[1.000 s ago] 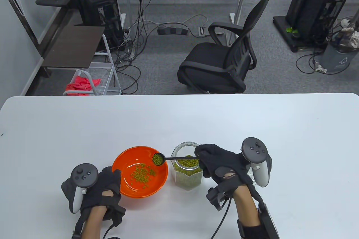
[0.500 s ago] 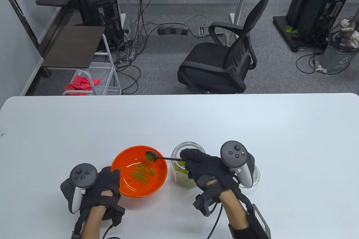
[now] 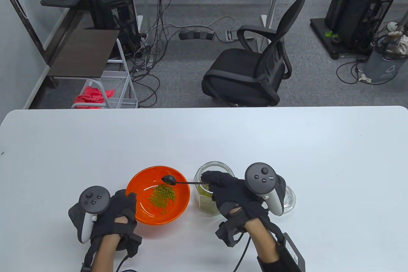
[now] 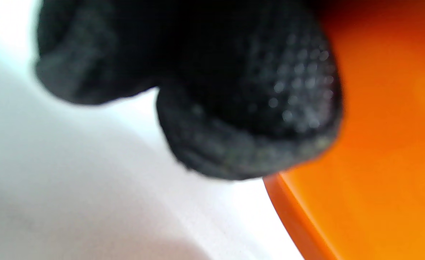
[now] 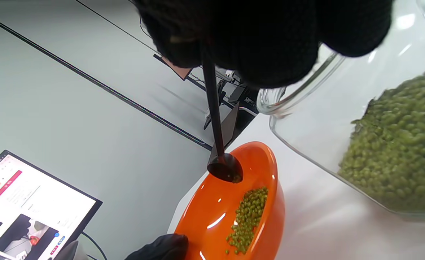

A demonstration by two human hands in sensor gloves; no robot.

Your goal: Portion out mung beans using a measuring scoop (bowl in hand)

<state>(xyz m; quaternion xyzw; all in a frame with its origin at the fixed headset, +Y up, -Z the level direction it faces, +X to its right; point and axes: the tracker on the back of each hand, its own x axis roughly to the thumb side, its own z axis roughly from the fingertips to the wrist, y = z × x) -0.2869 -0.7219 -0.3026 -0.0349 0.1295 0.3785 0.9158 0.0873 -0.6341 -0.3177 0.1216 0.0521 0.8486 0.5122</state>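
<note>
An orange bowl (image 3: 140,186) sits on the white table with a pile of green mung beans (image 3: 162,196) inside. My left hand (image 3: 122,208) grips its near-left rim; its fingers (image 4: 241,108) press the bowl's outer wall (image 4: 378,144). My right hand (image 3: 228,189) holds a black measuring scoop (image 3: 169,179) by the handle, tipped over above the bowl and nearly empty. In the right wrist view the scoop (image 5: 225,169) hangs over the bowl (image 5: 266,162) and beans (image 5: 248,216). A glass jar (image 3: 208,203) of mung beans stands under my right hand.
A clear glass lid or dish (image 3: 289,197) lies right of my right hand, partly hidden by the tracker. A black office chair (image 3: 255,71) stands beyond the table's far edge. A monitor (image 5: 28,213) shows at the lower left of the right wrist view.
My right hand moved left and turned the scoop over; the beans fell out into the bowl, and the pile grew. My left hand and the bowl stayed put.
</note>
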